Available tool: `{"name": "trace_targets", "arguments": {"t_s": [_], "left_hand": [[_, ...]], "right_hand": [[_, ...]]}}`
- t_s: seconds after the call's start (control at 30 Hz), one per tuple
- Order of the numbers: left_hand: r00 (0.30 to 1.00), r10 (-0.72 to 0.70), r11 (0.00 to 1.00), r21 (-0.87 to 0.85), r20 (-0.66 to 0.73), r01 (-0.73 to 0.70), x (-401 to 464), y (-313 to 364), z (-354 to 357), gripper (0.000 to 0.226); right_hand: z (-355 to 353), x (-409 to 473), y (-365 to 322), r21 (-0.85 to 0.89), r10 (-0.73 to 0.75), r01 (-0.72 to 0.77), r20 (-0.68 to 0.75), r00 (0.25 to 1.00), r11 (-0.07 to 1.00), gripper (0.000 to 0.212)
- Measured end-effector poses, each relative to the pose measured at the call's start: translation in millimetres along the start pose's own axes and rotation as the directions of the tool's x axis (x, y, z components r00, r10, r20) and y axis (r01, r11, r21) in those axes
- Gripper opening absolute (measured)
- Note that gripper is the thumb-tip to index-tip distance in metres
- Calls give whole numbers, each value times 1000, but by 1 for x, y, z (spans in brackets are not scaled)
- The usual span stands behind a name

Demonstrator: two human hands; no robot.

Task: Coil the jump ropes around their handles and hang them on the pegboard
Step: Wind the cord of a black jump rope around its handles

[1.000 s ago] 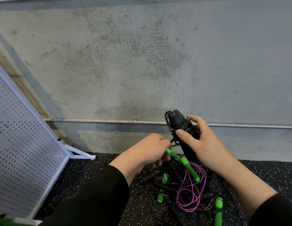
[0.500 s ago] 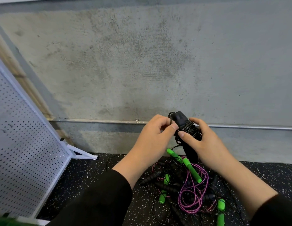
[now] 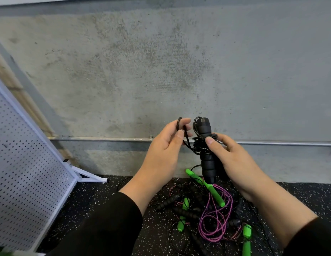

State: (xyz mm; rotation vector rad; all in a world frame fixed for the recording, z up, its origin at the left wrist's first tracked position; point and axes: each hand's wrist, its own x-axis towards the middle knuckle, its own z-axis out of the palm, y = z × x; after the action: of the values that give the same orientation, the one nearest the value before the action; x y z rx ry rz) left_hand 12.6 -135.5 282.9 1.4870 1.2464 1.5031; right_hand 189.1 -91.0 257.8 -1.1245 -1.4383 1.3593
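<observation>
My right hand (image 3: 233,159) grips a pair of black jump-rope handles (image 3: 207,154) held upright, with black rope coiled around their upper part. My left hand (image 3: 166,148) pinches a small loop of that black rope (image 3: 179,124) between thumb and fingers, just left of the handle tops. Below my hands a tangled pile of jump ropes (image 3: 207,215) lies on the floor, with green handles (image 3: 205,187), black handles and a purple rope (image 3: 216,218). The white pegboard (image 3: 26,178) leans at the left.
A grey concrete wall (image 3: 161,71) stands straight ahead with a metal pipe (image 3: 105,139) running along it. The floor is black speckled rubber (image 3: 105,196). The pegboard's white foot (image 3: 90,177) juts onto the floor near the wall.
My left hand rose from the pile to the handle tops, then drew a loop of black rope out to the left. The right hand kept its grip on the handles.
</observation>
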Motion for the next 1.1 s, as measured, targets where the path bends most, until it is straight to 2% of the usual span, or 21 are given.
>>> {"name": "trace_targets", "arguments": {"t_s": [0.1, 0.2, 0.33, 0.5, 0.6, 0.73, 0.83, 0.97, 1.1], "left_hand": [[996, -41, 991, -133, -77, 31, 3, 2, 0, 23], [991, -66, 983, -176, -120, 44, 6, 2, 0, 23], [991, -95, 973, -219, -95, 72, 6, 0, -1, 33], [999, -35, 991, -127, 13, 36, 5, 1, -6, 34], [1000, -14, 993, -122, -21, 11, 5, 3, -6, 30], [996, -56, 974, -223, -76, 37, 7, 5, -6, 16], [985, -128, 953, -290, -114, 90, 10, 6, -6, 25], [972, -191, 944, -296, -135, 145, 12, 3, -9, 19], [971, -210, 956, -230, -118, 179, 11, 2, -8, 16]], "right_hand": [[0, -2, -3, 28, 3, -4, 16, 1000, 1000, 58], [1, -3, -4, 67, 15, -18, 41, 999, 998, 56], [0, -2, -2, 81, 35, -38, 33, 999, 996, 56], [-3, -3, -5, 117, 71, -75, 38, 997, 990, 47], [-3, -3, -5, 105, 63, -69, 52, 997, 992, 43], [0, -4, -5, 103, 51, -56, 55, 997, 993, 46], [1, -5, -5, 92, 33, -39, 59, 998, 995, 49], [0, -5, -4, 93, 22, -29, 67, 997, 995, 44], [2, -5, -5, 101, -9, 2, 68, 998, 995, 45]]}}
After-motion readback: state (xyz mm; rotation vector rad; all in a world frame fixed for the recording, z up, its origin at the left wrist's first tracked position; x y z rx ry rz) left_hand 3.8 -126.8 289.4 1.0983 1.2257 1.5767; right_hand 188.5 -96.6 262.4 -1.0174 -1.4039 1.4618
